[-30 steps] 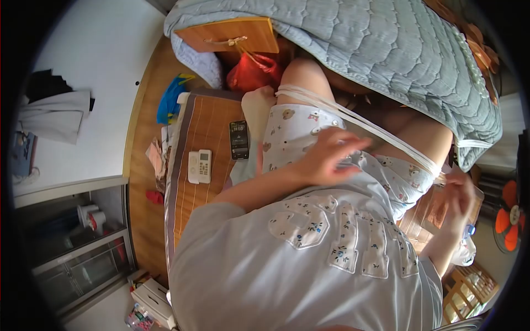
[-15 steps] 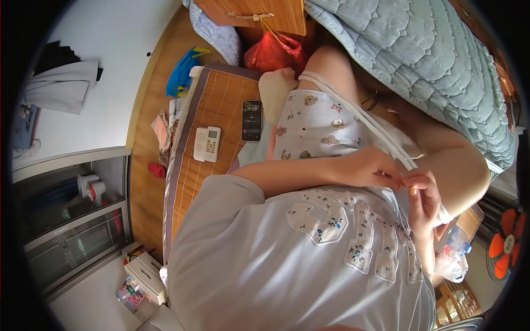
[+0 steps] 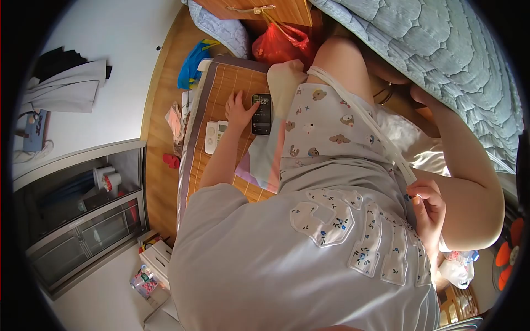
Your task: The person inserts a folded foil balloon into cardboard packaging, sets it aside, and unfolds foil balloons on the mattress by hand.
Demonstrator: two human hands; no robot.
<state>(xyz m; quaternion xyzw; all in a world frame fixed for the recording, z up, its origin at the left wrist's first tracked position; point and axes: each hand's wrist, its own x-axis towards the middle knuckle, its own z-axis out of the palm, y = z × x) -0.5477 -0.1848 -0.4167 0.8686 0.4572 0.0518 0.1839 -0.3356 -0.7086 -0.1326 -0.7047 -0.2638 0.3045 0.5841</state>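
Note:
My left hand [image 3: 240, 112] is over the woven mat with its fingers spread, its thumb at the left edge of a black phone [image 3: 261, 114] whose screen is lit. Just below it, my forearm partly covers a white remote control [image 3: 211, 138]. At my lap's right side, my right hand [image 3: 428, 207] is closed in a pinch; what it holds, if anything, is too small to name. A white cord-like band [image 3: 375, 129] stretches from around one bent knee down to this hand and passes behind it. Patterned shorts [image 3: 317, 121] lie beneath the band.
A grey-green quilt [image 3: 425, 49] hangs at the upper right. Beside the mat [image 3: 221, 77] are a red bag [image 3: 280, 44] under a wooden drawer [image 3: 276, 10] and a blue bag [image 3: 193, 65]. An orange-bladed fan [image 3: 503, 256] and a white plastic bag [image 3: 457, 273] are at the right.
My left hand first came together with my right at the band, then moved left to the phone. My right hand moved inward from beyond the knee and stays pinched near the band.

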